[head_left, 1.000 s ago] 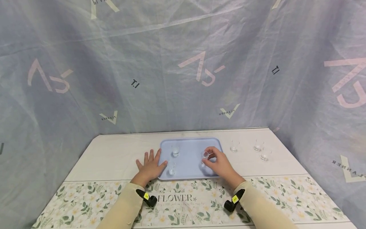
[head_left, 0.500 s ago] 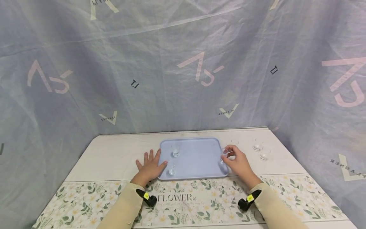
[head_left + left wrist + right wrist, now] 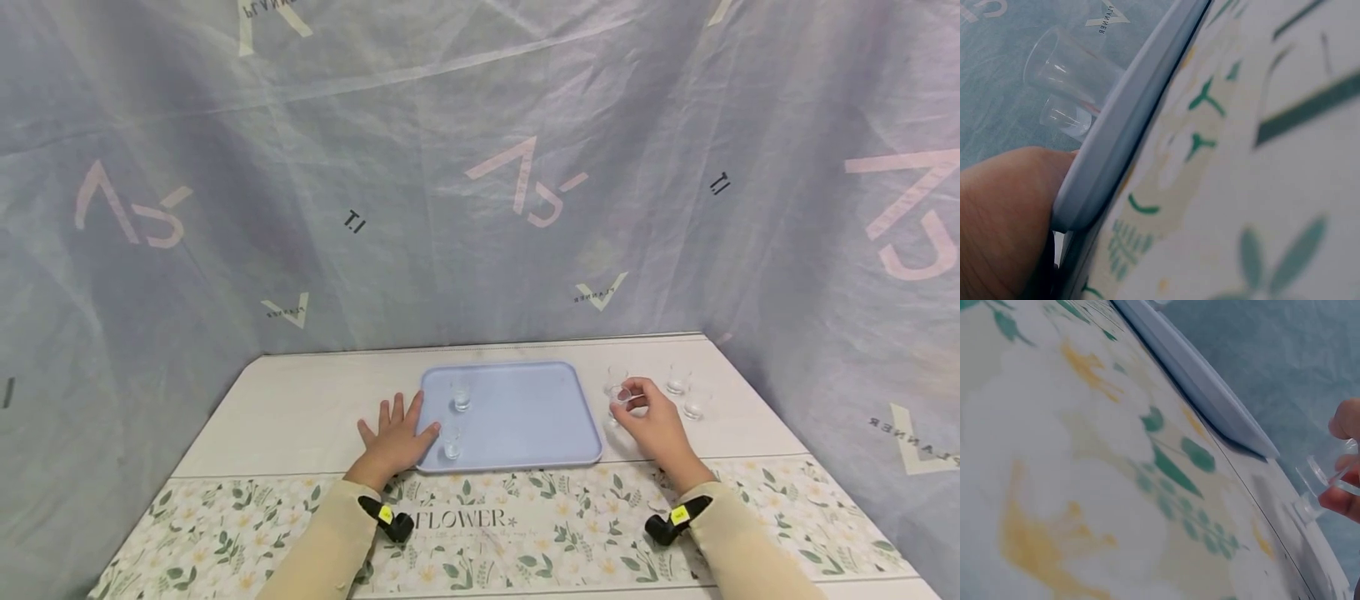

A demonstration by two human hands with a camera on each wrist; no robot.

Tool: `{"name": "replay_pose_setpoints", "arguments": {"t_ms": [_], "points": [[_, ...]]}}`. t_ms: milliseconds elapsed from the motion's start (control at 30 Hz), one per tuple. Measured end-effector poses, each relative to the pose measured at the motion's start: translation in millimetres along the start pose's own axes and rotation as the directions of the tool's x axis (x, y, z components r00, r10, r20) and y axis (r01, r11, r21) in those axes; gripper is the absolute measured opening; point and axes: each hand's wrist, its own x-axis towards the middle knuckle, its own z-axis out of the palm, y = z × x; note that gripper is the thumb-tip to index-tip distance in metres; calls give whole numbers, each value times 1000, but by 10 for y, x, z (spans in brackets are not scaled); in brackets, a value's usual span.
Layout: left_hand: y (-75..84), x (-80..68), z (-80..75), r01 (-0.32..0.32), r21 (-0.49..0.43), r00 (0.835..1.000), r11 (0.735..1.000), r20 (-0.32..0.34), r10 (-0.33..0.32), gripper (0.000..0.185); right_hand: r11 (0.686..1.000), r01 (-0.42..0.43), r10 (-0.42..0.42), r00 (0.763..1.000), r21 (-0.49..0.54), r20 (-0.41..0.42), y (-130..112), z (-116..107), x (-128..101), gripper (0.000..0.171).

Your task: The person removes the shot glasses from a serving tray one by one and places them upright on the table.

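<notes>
Leftmost, the left hand [image 3: 393,435] lies flat, fingers spread, its thumb touching the tray [image 3: 517,417] edge by two glasses [image 3: 455,417]. Right of the tray, the right hand [image 3: 654,425] pinches a glass [image 3: 618,398] just beside another glass [image 3: 616,377].

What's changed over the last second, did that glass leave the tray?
Yes. The right hand, pinching a small clear glass, carried it rightward off the blue tray to the table beside the tray's right edge, near the three loose glasses. The left hand stayed flat at the tray's left edge; two glasses remain on the tray.
</notes>
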Motion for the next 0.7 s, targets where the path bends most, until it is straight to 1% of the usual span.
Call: {"name": "replay_pose_setpoints", "arguments": {"t_ms": [133, 400, 600, 700], "points": [[8, -9, -5, -3, 2, 1000, 1000, -2, 3, 82, 1000, -5, 5, 1000, -24, -10, 55, -49, 11, 35], [119, -137, -84, -5, -8, 1000, 1000, -23, 5, 81, 999, -20, 20, 1000, -40, -6, 120, -118, 19, 33], [82, -102, -71, -6, -6, 1000, 1000, -1, 6, 82, 997, -30, 33, 999, -73, 36, 179, -91, 34, 31], [57, -71, -62, -6, -7, 1000, 1000, 2, 6, 82, 997, -30, 33, 999, -74, 40, 192, -76, 33, 31]]}}
